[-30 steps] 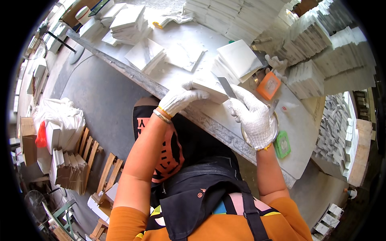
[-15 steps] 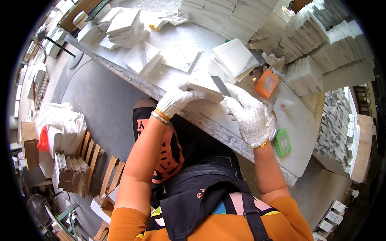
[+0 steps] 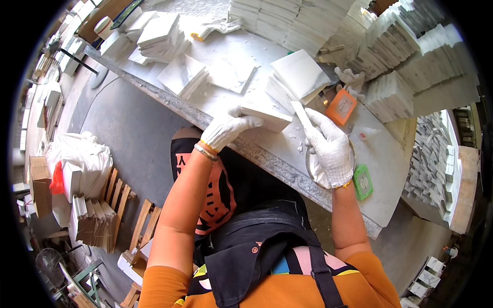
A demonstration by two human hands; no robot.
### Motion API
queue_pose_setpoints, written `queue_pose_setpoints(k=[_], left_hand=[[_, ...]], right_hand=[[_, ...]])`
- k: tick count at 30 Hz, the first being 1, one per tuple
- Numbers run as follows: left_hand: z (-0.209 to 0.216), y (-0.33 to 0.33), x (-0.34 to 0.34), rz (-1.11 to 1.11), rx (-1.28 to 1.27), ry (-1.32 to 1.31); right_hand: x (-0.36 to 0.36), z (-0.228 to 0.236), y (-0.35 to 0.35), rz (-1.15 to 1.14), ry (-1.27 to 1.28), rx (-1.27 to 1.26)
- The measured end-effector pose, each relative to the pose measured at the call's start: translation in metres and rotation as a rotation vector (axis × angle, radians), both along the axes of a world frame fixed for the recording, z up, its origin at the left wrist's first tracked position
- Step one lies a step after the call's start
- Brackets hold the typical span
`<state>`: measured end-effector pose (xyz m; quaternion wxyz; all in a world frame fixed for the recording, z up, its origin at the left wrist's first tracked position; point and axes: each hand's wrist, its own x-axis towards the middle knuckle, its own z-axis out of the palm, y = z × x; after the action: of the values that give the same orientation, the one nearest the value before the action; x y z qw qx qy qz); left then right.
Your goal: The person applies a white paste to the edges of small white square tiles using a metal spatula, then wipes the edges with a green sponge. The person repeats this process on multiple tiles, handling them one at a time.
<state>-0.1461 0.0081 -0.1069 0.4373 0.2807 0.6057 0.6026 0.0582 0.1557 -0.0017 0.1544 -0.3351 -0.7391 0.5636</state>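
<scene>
My left hand (image 3: pixel 228 128), in a white knitted glove, is closed on the near left end of a white marble-look tile (image 3: pixel 267 117), held tilted over the table's front edge. My right hand (image 3: pixel 328 146), gloved as well, grips a flat, narrow scraper blade (image 3: pixel 302 114) that points up and left. Its bright tip is just off the tile's right end, apart from it. Beneath the right hand is a round metal bowl (image 3: pixel 309 163), mostly covered by the glove; its contents are hidden.
The stone-topped table (image 3: pixel 385 190) carries a green box (image 3: pixel 362 182), an orange box (image 3: pixel 340 107) and white crumbs. Tile stacks stand beyond: one behind my right hand (image 3: pixel 300 77), one at left (image 3: pixel 183 74). Taller stacks (image 3: pixel 287 23) rise at the back. Wooden pallets (image 3: pixel 118 190) lie lower left.
My right hand has shifted right and slightly down, drawing the scraper blade away from the tile. The blade has turned, its face going from dark to bright. My left hand stays put.
</scene>
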Motion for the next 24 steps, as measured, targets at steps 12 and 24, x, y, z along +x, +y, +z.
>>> queue_pose_setpoints(k=[12,24], left_hand=[[0.006,0.001,0.001,0.001,0.017,-0.040],[0.007,0.001,0.002,-0.002,0.037,-0.051]], right_hand=[[0.003,0.001,-0.001,-0.023,0.047,-0.035],[0.033,-0.007,0.010,-0.081,-0.032,0.205]])
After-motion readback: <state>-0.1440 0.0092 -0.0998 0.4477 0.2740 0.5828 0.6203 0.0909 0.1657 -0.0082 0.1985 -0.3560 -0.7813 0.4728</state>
